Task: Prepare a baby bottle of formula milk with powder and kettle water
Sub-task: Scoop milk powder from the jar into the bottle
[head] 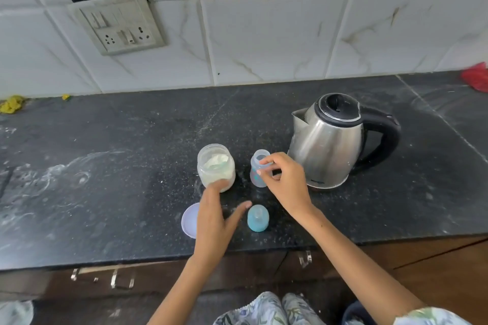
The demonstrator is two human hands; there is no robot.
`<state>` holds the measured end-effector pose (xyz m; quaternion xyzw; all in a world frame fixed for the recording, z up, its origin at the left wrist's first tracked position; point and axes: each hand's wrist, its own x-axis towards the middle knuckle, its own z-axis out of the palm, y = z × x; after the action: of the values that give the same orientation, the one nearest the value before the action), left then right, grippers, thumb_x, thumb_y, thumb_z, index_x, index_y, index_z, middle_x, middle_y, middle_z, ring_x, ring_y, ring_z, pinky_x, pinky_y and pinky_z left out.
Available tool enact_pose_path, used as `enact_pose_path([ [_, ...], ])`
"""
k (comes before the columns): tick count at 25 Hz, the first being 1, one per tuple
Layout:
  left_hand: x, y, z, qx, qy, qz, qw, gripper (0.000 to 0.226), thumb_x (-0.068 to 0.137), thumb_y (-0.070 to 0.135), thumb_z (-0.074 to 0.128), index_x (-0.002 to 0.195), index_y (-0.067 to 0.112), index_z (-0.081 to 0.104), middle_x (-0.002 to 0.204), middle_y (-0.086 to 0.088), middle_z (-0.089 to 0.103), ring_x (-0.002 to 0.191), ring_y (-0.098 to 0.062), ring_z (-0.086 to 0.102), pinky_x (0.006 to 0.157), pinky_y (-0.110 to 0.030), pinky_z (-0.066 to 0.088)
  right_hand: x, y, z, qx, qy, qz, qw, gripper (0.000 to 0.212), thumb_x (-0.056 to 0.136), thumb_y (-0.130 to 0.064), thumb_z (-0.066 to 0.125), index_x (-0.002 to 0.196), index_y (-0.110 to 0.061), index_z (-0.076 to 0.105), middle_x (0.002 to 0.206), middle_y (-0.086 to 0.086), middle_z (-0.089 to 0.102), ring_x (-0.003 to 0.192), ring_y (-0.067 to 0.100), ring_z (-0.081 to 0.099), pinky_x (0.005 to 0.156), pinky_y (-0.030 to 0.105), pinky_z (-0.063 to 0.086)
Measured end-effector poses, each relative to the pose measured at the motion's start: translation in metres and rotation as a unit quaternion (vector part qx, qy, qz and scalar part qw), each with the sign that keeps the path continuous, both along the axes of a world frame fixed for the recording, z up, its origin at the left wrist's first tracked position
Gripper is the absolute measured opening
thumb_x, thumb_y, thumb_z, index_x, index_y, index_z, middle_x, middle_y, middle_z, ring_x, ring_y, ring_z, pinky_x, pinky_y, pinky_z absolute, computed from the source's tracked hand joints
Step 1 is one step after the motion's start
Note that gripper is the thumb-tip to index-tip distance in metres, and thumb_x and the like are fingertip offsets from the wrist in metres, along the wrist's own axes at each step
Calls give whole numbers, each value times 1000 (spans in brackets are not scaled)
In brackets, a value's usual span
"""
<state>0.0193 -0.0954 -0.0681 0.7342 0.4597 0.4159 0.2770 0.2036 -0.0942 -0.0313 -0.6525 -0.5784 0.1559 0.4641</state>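
We see left hand spread wide against open, round plastic powder jar; right hand pinches rim of one clear bottle; one steel kettle, speckled black stone counter.

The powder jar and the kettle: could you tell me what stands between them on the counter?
In the head view, the open baby bottle stands between the powder jar and the kettle, with the right hand at its rim.

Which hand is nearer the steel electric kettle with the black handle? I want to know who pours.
Right. The right hand is at the small clear baby bottle, just beside the steel electric kettle. The left hand touches the powder jar, farther away.
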Motion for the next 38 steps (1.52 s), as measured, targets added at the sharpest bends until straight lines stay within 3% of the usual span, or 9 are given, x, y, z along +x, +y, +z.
enact_pose_path([
  [3, -15, 30, 13, -37, -28, 90, 995, 84, 65, 60, 74, 132, 22, 38, 130, 13, 44, 118, 1, 43, 97, -11, 34, -9, 31, 16, -10, -4, 43, 999, 11, 84, -14, 74, 94, -12, 69, 98, -1, 71, 82, 10, 68, 73, 30, 57],
  [6, -18, 57, 14, -144, -24, 88, 985, 103, 59, 44, 87, 141, 18, 30, 138, 8, 47, 125, -10, 45, 101, -29, 42, -20, 57, 29, -28, -26, 88, 995, 12, 85, -17, 73, 96, -14, 71, 97, -2, 71, 81, 8, 68, 73, 35, 59],
  [11, -20, 74, 13, -121, -31, 92, 988, 74, 58, 38, 90, 120, 37, 49, 107, 27, 60, 101, 12, 56, 76, -4, 43, -40, 78, 46, -106, -195, 198, 955, 18, 88, -24, 71, 105, -21, 75, 100, -2, 73, 77, 9, 60, 82, 38, 55],
  [16, -13, 68, 19, -111, -27, 41, 993, 86, 57, 31, 91, 133, 21, 51, 121, 17, 62, 108, 1, 60, 91, -20, 49, -51, 86, 59, -203, -354, 273, 871, 28, 87, -14, 66, 107, -30, 74, 98, 6, 72, 87, 24, 67, 84, 40, 54],
  [19, -11, 66, 22, -97, -9, 27, 995, 88, 59, 28, 91, 135, 18, 49, 128, 7, 62, 116, -13, 59, 101, -42, 46, -43, 83, 58, -199, -328, 284, 879, 20, 87, -12, 64, 100, -22, 76, 95, 9, 72, 86, 25, 67, 83, 42, 53],
  [23, -9, 62, 23, -77, 13, 24, 997, 86, 60, 26, 90, 136, 19, 49, 140, 8, 53, 126, -16, 52, 107, -47, 39, -15, 77, 63, -193, -236, 289, 908, 14, 85, -10, 72, 98, -9, 76, 94, 8, 75, 84, 18, 68, 82, 36, 55],
  [28, -4, 60, 17, -57, 47, 14, 997, 86, 62, 28, 88, 137, 21, 48, 144, 13, 46, 133, -15, 45, 117, -30, 23, -8, 74, 64, -197, -362, 284, 866, 28, 92, -4, 60, 114, -14, 73, 110, 8, 73, 99, 24, 67, 89, 36, 51],
  [34, 3, 57, 18, -26, 73, -6, 997, 83, 62, 28, 87, 136, 23, 49, 144, 13, 47, 132, -10, 46, 116, -22, 16, -14, 63, 61, -218, -464, 300, 805, 27, 82, 4, 59, 105, -8, 70, 87, 13, 61, 79, 33, 58, 63, 30, 39],
  [38, 2, 57, 18, -24, 71, -2, 997, 84, 61, 29, 87, 135, 21, 50, 142, 16, 46, 131, -7, 46, 116, -16, 13, -11, 56, 58, -212, -356, 310, 856, 26, 83, 2, 62, 99, -11, 77, 91, 9, 72, 79, 22, 65, 69, 25, 48],
])
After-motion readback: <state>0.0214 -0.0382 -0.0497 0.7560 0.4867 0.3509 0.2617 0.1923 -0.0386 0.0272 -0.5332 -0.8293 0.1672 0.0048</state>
